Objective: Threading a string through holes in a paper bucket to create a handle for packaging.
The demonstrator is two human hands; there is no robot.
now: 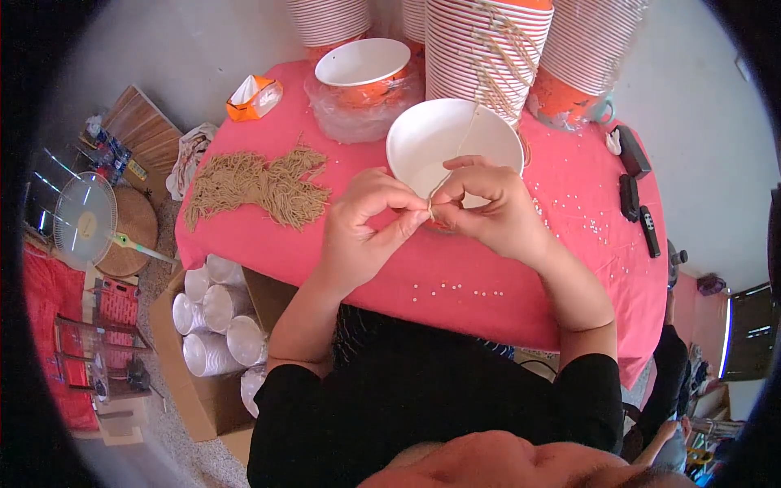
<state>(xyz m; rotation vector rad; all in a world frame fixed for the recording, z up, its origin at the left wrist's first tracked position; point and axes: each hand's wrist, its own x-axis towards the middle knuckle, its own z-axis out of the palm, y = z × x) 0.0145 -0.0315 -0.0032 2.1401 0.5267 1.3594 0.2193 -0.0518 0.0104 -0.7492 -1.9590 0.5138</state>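
Observation:
Over the near rim of a white-lined paper tub (419, 138), my left hand (366, 224) and my right hand (496, 207) meet, thumbs and forefingers pinched together. Between them they hold a thin beige string (468, 138), which runs up across the tub toward the tall stack of tubs (455, 61) behind. Whether a knot sits at the fingertips is too small to tell. More strings (498, 77) hang down the side of that stack. To the left, a bundle of cut beige strings (256, 185) lies on the pink tablecloth (366, 285).
Small white beads (447, 287) lie in a row near the table's front edge, others scattered at right. Plastic-wrapped tubs (358, 114) and an orange packet (250, 99) stand at the back. Dark cases (630, 195) lie far right. A carton (203, 398) of plastic cups (224, 307) stands lower left.

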